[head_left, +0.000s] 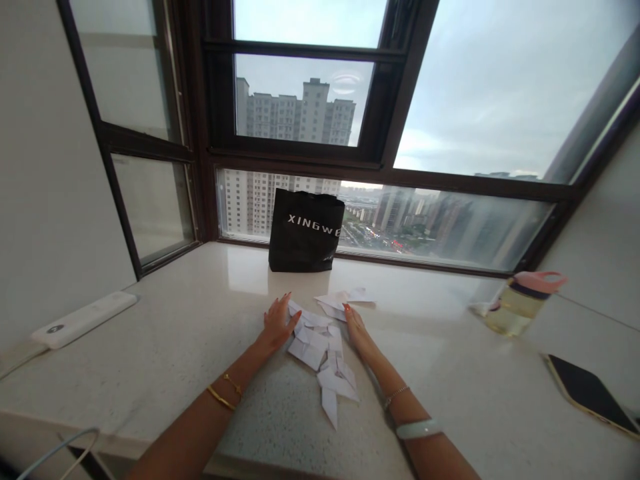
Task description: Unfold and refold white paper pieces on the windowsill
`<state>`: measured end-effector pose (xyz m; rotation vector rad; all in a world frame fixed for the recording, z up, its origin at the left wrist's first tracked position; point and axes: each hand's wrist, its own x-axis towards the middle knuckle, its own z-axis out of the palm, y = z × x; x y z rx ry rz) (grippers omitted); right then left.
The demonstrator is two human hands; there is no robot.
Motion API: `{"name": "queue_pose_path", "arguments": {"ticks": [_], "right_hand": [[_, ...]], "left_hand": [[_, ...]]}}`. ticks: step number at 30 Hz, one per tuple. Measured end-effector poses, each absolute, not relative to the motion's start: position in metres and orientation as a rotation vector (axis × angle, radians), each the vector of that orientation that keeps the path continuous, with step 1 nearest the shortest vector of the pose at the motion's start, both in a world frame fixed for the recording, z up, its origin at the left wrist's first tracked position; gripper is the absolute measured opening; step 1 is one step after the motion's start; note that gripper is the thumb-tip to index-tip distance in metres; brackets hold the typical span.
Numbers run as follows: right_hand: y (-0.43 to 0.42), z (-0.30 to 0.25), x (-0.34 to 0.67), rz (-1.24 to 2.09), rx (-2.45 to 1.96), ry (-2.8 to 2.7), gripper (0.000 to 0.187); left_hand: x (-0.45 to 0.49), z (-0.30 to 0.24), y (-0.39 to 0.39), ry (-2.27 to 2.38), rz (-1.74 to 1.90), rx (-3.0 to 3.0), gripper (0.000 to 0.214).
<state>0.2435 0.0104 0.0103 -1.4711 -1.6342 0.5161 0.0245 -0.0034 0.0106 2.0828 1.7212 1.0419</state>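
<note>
On the pale speckled stone table (175, 333), before the black bag with white letters (305, 230), lies a heap of white folded paper pieces (320, 347). Its long axis runs from the person toward the window, and the nearest piece points its sharp tip back at the person. The left hand (277, 323) and the right hand (356, 330) lie flat on either side, each grip open and holding nothing, so I judge the pieces are being gathered; lifting one would need fingers to close on a free edge.
</note>
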Motion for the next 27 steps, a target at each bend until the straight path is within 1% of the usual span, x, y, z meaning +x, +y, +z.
{"name": "queue_pose_path", "arguments": {"ticks": [3, 10, 17, 22, 27], "right_hand": [[0.012, 0.010, 0.247, 0.538, -1.466, -1.622, 0.072], [0.015, 0.006, 0.245, 0.527, -1.434, -1.588, 0.072], [0.009, 0.000, 0.245, 0.500, -1.395, -1.555, 0.063], [0.022, 0.007, 0.256, 0.341, -1.434, -1.555, 0.055], [0.048, 0.014, 0.271, 0.265, -1.547, -1.571, 0.052]], "left_hand": [[0.024, 0.009, -0.002, 1.731, 1.077, 2.081, 0.060], [0.023, 0.006, -0.003, 1.738, 1.126, 2.080, 0.058], [0.022, 0.007, -0.007, 1.736, 1.121, 2.112, 0.054], [0.023, 0.004, -0.007, 1.757, 1.124, 2.169, 0.053], [0.026, 0.004, -0.010, 1.793, 0.944, 2.280, 0.052]]}}
